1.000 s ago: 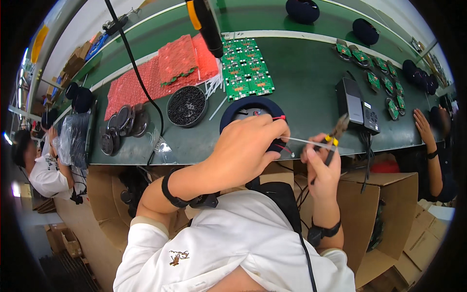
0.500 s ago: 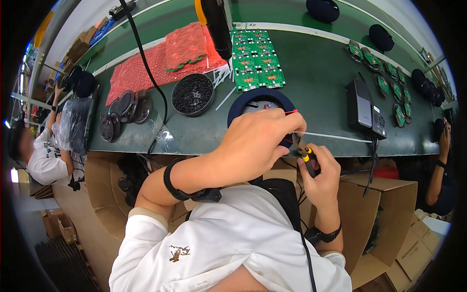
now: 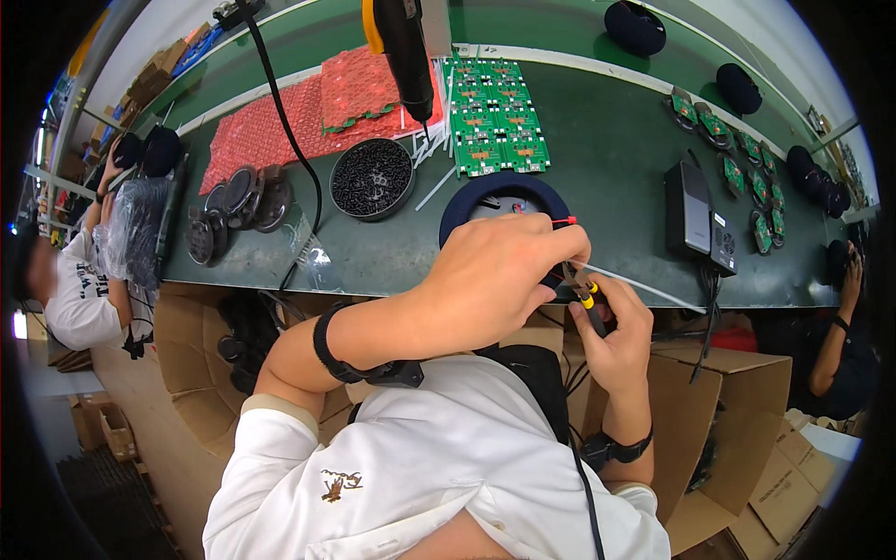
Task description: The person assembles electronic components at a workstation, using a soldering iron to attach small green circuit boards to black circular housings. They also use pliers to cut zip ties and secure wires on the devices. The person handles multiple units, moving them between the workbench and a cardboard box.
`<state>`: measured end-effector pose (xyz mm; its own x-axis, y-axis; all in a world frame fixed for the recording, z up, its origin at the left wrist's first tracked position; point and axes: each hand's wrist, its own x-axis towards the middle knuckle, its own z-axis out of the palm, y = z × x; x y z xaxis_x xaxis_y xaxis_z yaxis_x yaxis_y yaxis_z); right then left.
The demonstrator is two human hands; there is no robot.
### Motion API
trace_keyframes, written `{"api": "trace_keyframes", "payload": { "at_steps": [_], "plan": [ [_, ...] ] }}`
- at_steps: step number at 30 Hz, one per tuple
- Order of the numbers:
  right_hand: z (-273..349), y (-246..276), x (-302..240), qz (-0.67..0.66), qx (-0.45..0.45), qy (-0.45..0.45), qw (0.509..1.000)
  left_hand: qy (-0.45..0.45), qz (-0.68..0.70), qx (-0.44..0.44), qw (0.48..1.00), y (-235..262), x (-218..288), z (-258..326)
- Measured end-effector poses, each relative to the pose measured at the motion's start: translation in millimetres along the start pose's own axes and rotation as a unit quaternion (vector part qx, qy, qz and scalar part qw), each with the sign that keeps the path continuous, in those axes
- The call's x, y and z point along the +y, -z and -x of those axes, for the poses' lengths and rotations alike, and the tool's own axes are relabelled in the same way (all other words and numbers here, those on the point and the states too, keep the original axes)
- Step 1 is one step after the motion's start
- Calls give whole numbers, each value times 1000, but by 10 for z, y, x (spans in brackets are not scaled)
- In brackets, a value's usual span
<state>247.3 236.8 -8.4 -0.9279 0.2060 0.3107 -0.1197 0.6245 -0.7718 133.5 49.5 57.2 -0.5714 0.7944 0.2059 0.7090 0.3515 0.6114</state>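
Note:
A dark blue round housing lies at the table's near edge, small parts visible inside its hollow. Bent over it, my left hand has its fingers closed in a pinch; a red wire sticks out beside its knuckles. The fingertips are partly hidden. My right hand grips small pliers with black and yellow handles, their jaws close by the left fingertips. A thin white strip runs from the jaws out to the right; which hand bears it, I cannot tell.
A power screwdriver hangs over the table near a bowl of black screws. Green circuit boards lie beyond the housing. Clear round covers sit left; a black device stands right. Open cardboard boxes flank me; other people work at both sides.
The white strip's outer end has dipped lower and slants more steeply. The view has shifted slightly; both hands keep nearly the same place and grip.

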Motion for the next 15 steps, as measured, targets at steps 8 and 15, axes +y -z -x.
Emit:
{"api": "trace_keyframes", "payload": {
  "at_steps": [8, 15],
  "plan": [
    [-7, -26, -4, 19, 8, 17, 1000, 34, 1, 31, 999, -67, -3, -10],
    [-138, 20, 51, 80, 16, 30, 996, -11, 36, 203, 978, -94, -19, -1]
  ]
}}
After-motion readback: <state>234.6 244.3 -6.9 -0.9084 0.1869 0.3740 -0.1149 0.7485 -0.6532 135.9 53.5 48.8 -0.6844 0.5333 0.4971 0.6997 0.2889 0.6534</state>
